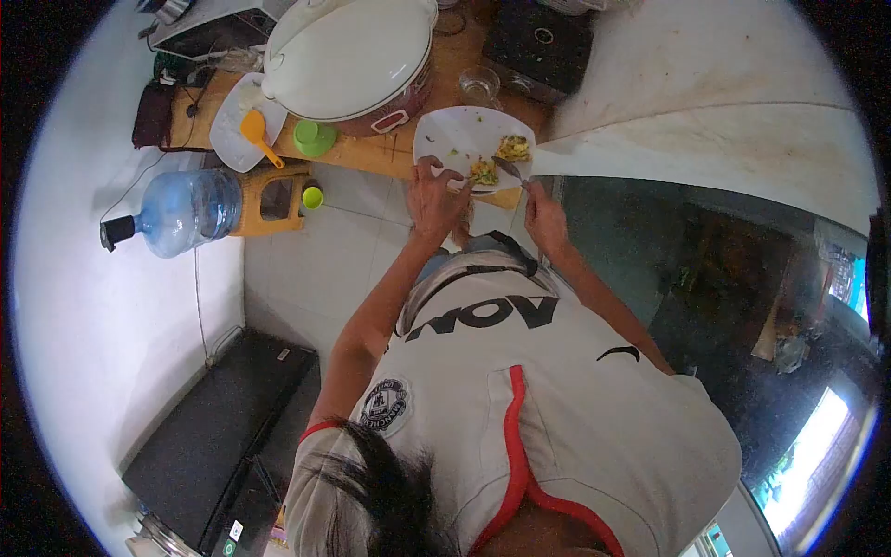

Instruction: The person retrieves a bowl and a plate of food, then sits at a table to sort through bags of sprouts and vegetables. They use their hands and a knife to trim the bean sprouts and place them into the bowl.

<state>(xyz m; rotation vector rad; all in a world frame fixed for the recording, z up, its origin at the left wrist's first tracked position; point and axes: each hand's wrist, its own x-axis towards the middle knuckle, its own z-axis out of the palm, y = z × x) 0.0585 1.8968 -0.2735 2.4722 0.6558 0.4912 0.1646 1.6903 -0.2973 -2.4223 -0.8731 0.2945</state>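
A white plate (441, 130) lies at the near edge of the wooden table. On it are a yellow-green clump of food (483, 173) near the front and a second yellowish piece of food (513, 148) at the right, with small green scraps around. My right hand (546, 221) is closed on the handle of a metal spoon (507, 166), whose bowl lies between the two portions. At the plate's near left rim, my left hand (436, 200) has its fingers bent and pinched beside the front clump. What they grip is too small to make out.
Behind the plate stand a glass (479, 85), a large lidded cooker (357, 56) and a black box (538, 46). Leftward are a green cup (314, 138), an orange rice paddle (255, 128) on a white dish (225, 125), and a water jug (190, 212) by an orange stool (249, 209).
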